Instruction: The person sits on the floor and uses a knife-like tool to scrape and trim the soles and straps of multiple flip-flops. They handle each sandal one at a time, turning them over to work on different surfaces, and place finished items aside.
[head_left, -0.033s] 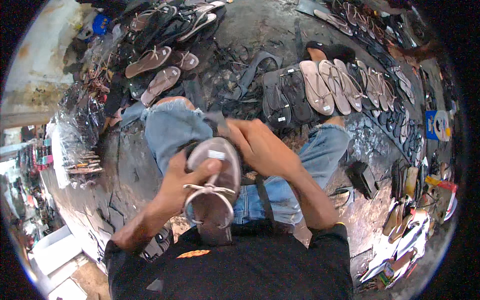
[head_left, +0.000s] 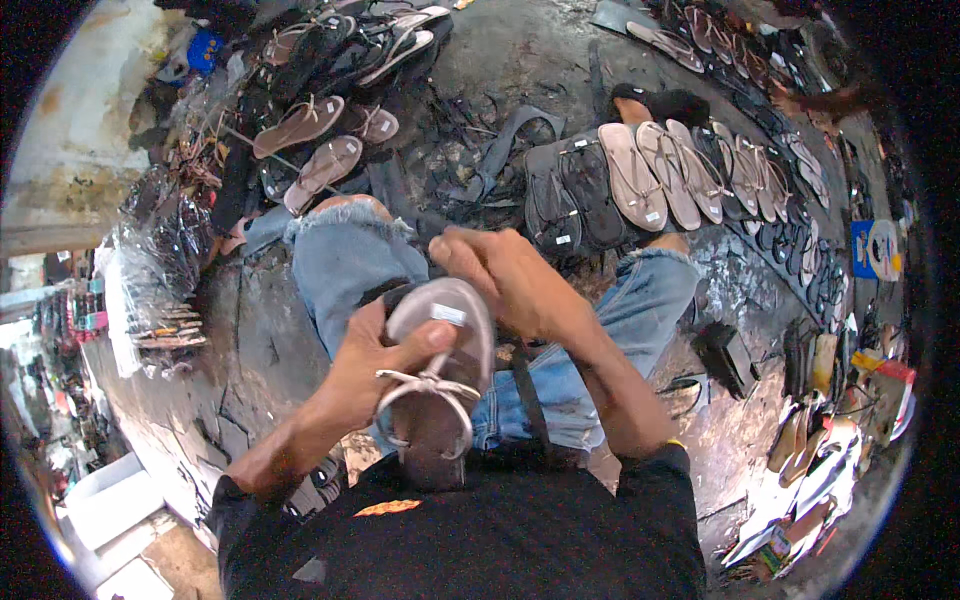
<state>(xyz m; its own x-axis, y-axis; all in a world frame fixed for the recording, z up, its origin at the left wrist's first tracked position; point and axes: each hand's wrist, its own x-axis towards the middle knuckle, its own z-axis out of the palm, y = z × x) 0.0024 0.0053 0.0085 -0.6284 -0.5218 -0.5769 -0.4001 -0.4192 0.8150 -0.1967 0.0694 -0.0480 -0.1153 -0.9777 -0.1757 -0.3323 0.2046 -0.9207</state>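
Head view, clock positions taken from its centre. Two hands observed at work on one sandal point(head_left: 463, 360). The sandal is located just off centre toward 7 o'clock, its labelled end pointing to 12 o'clock. It carries one white label point(head_left: 447, 315) and one pale strap tied in a bow point(head_left: 430, 382).

Left hand point(head_left: 372, 352), at the sandal's 9 o'clock side: grasping the sandal, thumb laid on the insole just below the label; the other fingers are largely hidden at the edge and beneath. Right hand point(head_left: 515, 285), one, at the sandal's 1 o'clock side: fingers bent inward, close beside the sandal's rim. Whether it grips anything, or touches the rim, cannot be told.

Surroundings: two knees in blue jeans point(head_left: 350, 250), at 10 and 3 o'clock. Between 10 and 11 o'clock, three brownish sandals point(head_left: 322, 172). From 1 to 2 o'clock, a row beginning with two dark sandals point(head_left: 550, 200), then three pale sandals point(head_left: 632, 170); further ones overlap beyond a sure count. One black block point(head_left: 725, 360) between 3 and 4 o'clock; one white container point(head_left: 112, 500) at 8 o'clock.
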